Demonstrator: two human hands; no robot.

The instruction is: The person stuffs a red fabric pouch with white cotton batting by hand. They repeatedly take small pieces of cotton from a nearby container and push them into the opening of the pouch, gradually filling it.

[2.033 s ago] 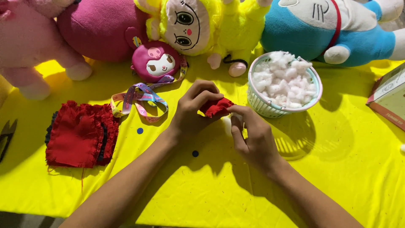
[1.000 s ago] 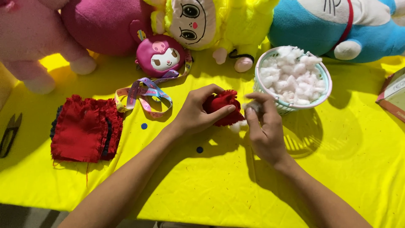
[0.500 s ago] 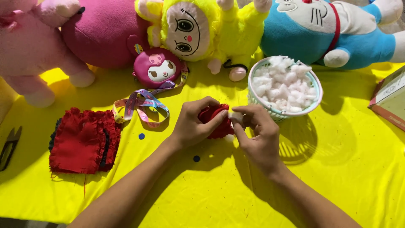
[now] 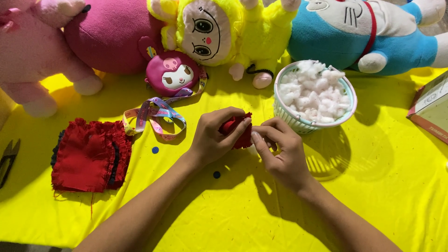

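4 plush toys [image 4: 210,32], red fabric stack [image 4: 88,156], lanyard [image 4: 156,114]

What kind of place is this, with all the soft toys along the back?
Probably a home craft table for making stuffed toys. A basket of white stuffing and a pile of red cloth lie on the yellow tablecloth, with plush toys behind.

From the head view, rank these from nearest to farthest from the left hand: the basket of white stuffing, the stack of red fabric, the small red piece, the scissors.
1. Small red piece: held in the left hand.
2. Basket of white stuffing: to the right, past the right hand.
3. Stack of red fabric: to the left on the yellow cloth.
4. Scissors: at the far left edge.
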